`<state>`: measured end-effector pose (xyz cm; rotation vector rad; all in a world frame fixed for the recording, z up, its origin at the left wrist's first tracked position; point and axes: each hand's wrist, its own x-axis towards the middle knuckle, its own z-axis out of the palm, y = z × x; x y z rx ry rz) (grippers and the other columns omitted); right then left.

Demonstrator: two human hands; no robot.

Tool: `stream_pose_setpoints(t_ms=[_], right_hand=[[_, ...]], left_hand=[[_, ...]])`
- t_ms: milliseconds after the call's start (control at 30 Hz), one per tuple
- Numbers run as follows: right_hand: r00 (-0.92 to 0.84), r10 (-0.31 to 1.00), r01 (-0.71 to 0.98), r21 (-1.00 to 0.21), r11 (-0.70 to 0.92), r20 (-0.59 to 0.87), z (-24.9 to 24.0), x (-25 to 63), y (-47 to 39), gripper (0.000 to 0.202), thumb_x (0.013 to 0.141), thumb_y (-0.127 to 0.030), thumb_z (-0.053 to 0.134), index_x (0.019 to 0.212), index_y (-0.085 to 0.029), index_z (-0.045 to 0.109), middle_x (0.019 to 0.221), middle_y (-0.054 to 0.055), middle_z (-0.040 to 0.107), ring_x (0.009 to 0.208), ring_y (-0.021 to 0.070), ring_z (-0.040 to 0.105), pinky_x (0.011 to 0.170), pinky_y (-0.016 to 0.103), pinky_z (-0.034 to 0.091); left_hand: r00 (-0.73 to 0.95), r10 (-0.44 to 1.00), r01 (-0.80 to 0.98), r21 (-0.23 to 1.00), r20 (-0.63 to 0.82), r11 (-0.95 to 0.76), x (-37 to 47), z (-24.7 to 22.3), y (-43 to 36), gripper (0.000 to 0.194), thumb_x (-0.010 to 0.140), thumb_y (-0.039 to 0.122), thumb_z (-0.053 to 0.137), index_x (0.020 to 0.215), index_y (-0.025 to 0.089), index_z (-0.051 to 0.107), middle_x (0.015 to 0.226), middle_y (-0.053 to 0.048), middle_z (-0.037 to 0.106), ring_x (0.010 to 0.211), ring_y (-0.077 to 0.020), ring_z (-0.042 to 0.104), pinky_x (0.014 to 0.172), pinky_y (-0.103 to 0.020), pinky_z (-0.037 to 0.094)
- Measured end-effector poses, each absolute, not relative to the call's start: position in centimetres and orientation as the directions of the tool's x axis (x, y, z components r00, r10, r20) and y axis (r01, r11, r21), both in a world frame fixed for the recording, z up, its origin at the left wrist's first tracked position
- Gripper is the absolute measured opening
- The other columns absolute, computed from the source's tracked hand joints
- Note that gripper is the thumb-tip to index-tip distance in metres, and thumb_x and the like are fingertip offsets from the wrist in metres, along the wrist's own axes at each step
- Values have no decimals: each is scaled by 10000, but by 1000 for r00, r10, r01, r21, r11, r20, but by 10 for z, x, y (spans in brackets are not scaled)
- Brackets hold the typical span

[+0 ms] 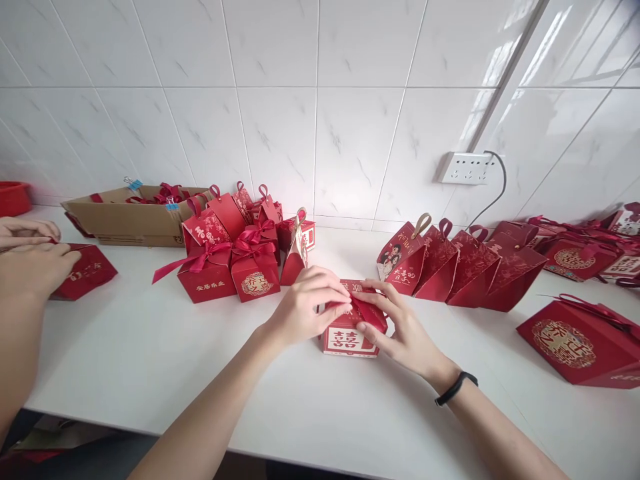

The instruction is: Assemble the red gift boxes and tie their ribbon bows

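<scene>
A small red and white gift box (pixel 346 341) with a double-happiness character on its front stands upright on the white table before me. My left hand (pixel 304 308) is at its upper left, thumb and fingertips pinched on a red ribbon (pixel 369 313) at the top. On the right, my right hand (pixel 407 330) has its fingers bent over the same ribbon, with the thumb near the box's front edge. A black band circles that wrist. My fingers partly cover the box top, so the ribbon's knot or loop cannot be made out.
Red gift boxes with bows (pixel 207 277) cluster at left, near a cardboard box (pixel 135 223) of ribbons. Several loop-topped boxes (pixel 470 270) line up at right; a larger red box (pixel 575 340) sits nearer. Another person's hands (pixel 30 260) hold a box at far left. A socket strip (pixel 467 168) hangs on the wall.
</scene>
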<state>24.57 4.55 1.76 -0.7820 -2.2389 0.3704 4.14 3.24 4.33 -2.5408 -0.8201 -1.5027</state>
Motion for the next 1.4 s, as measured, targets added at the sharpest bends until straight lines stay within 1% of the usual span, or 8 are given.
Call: stream_pose_setpoints(t_ms=[133, 233, 367, 533, 733, 933, 1233, 1400], right_hand=[[-554, 627, 437, -450, 779, 548, 19, 246, 47, 332, 843, -373, 552, 1151, -250, 554, 1235, 102, 498, 1156, 252, 494, 962, 439, 442], [-549, 637, 438, -463, 771, 541, 22, 245, 45, 339, 831, -376, 567, 1143, -243, 563, 1222, 110, 515, 1151, 265, 502, 953, 452, 445], [-565, 631, 417, -475, 774, 532, 24, 246, 45, 346, 819, -341, 581, 1153, -253, 556, 1228, 112, 515, 1155, 277, 501, 954, 468, 438], [-583, 585, 359, -467, 808, 564, 25, 250, 46, 391, 780, -276, 614, 1147, -235, 484, 1210, 113, 522, 1194, 271, 464, 964, 445, 431], [-579, 611, 377, -488, 787, 539, 26, 250, 42, 175, 787, -250, 602, 927, -228, 500, 1203, 114, 482, 1146, 263, 491, 822, 376, 504], [-568, 594, 329, -505, 798, 569, 28, 251, 41, 128, 785, -236, 610, 871, -227, 516, 1207, 108, 478, 1160, 272, 488, 868, 410, 496], [-568, 583, 259, -547, 796, 581, 31, 251, 42, 82, 779, -206, 607, 806, -227, 532, 1196, 92, 527, 1167, 270, 489, 951, 468, 438], [-525, 652, 180, -677, 713, 547, 34, 253, 43, 101, 785, -183, 603, 689, -214, 614, 1222, 79, 525, 1184, 267, 488, 972, 462, 420]], left_hand=[[460, 323, 509, 53, 827, -859, 46, 43, 28, 69, 801, 154, 611, 783, 194, 664, 802, -15, 710, 836, -165, 604, 757, -323, 471], [504, 370, 531, 58, 781, -845, 48, 44, 25, 107, 811, 205, 593, 732, 215, 664, 787, -13, 713, 786, -167, 625, 731, -335, 459], [512, 465, 503, 188, 722, -844, 45, 44, 24, 132, 790, 209, 558, 724, 212, 673, 768, -41, 710, 771, -186, 633, 737, -358, 463], [550, 428, 307, 303, 717, -902, 39, 43, 24, 272, 713, 176, 470, 890, 176, 676, 900, -84, 715, 852, -226, 638, 850, -425, 444], [336, 727, 427, 591, 598, -684, 46, 39, 22, 207, 853, 162, 436, 946, 177, 620, 820, -47, 709, 850, -172, 621, 753, -302, 491], [368, 634, 516, 418, 680, -748, 51, 40, 23, 134, 788, 156, 543, 890, 182, 626, 922, -67, 631, 960, -199, 538, 843, -342, 468], [442, 693, 491, 493, 569, -718, 47, 41, 26, 263, 778, 239, 578, 1035, 191, 612, 1050, -73, 652, 1018, -226, 569, 930, -390, 415], [434, 732, 493, 541, 526, -681, 46, 39, 27, 245, 783, 278, 580, 1001, 186, 641, 1071, -74, 651, 1025, -233, 565, 958, -402, 385]])
